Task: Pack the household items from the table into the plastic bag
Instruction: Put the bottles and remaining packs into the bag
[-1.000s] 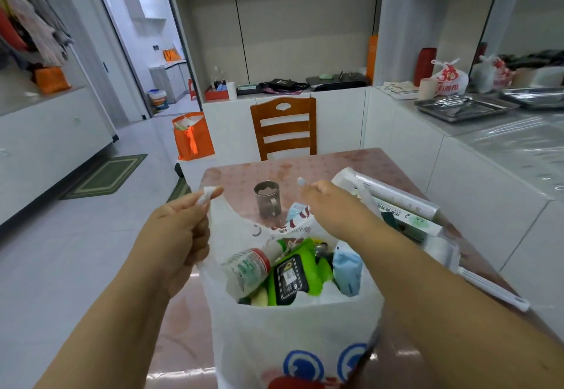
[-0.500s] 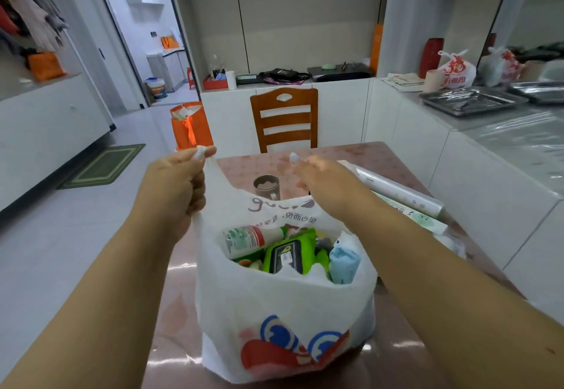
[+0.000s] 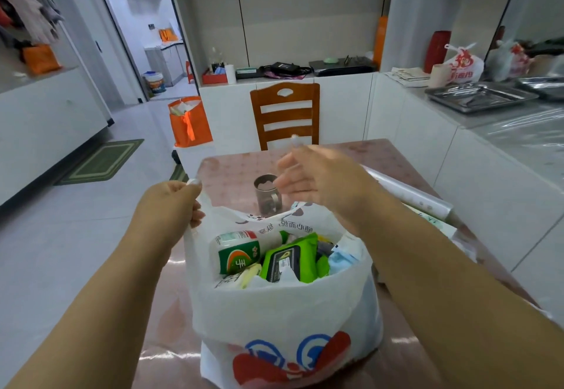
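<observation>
A white plastic bag (image 3: pixel 283 306) with a red and blue print stands on the table (image 3: pixel 232 172) in front of me. Inside lie a bottle with a green label (image 3: pixel 238 251), a green wipes pack (image 3: pixel 290 259) and a light blue pack (image 3: pixel 341 259). My left hand (image 3: pixel 171 205) grips the bag's left handle. My right hand (image 3: pixel 317 178), blurred, holds the right handle up, with a white tip sticking out above it. A metal cup (image 3: pixel 265 196) stands behind the bag, and a clear wrap roll (image 3: pixel 406 193) and a flat box (image 3: pixel 433 220) lie to the right.
A wooden chair (image 3: pixel 285 114) stands at the table's far side. An orange bag (image 3: pixel 189 123) sits on a stool at the left. White counters run along the right with a steel tray (image 3: pixel 479 98) on top.
Both hands have lifted the handles and drawn them closer together. The bag now stands taller, and my right hand's fingers look straighter than before.
</observation>
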### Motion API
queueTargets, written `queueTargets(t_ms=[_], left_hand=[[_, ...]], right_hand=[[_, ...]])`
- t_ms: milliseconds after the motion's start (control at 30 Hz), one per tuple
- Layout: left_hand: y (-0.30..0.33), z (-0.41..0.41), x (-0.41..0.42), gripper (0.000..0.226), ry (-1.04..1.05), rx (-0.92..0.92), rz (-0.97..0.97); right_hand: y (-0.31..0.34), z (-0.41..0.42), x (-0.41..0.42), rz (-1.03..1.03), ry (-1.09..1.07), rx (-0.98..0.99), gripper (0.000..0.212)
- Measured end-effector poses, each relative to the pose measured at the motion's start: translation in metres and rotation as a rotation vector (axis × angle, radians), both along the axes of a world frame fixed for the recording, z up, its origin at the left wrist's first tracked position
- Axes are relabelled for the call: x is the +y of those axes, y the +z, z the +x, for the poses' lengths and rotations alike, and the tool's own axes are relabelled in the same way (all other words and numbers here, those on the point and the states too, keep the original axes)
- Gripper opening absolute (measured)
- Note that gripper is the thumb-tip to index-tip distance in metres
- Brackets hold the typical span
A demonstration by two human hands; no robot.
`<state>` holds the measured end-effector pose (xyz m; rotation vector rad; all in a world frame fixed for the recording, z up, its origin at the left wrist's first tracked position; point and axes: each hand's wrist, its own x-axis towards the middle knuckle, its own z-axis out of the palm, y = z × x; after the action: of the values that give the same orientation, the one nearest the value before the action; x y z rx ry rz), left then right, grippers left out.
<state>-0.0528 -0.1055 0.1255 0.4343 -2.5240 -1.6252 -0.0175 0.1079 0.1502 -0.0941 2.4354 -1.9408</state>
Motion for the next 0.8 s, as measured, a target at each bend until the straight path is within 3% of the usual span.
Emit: queueTargets(t_ms=[167,233,367,433,500,800], left_hand=[[0.02,0.001,0.011,0.026,0.001,0.082,-0.304],[0.03,-0.002,0.022,0.045,0.024,0.126,-0.411],[0.049,-0.016,0.059,0.04,-0.089,0.207,-0.334],[0.053,-0.034,0.084,0.028,-0.163,0.153,-0.221],[0.05,-0.06,0.111,0.032,-0.219,0.041,-0.191],[-0.041,-0.158,0.182,0.049,-0.496,-0.299,-0.31]], right_hand=[[0.029,0.0,0.032,-0.183,-0.076,0.129,0.048],[0.036,-0.006,0.048,-0.237,-0.141,0.141,0.048],[0.025,-0.033,0.083,-0.257,-0.292,0.08,0.047],[0.008,-0.054,0.098,-0.218,-0.354,0.022,0.047],[-0.017,-0.076,0.112,-0.184,-0.391,-0.056,0.048],[-0.118,-0.153,0.145,-0.007,-0.454,-0.281,0.024]])
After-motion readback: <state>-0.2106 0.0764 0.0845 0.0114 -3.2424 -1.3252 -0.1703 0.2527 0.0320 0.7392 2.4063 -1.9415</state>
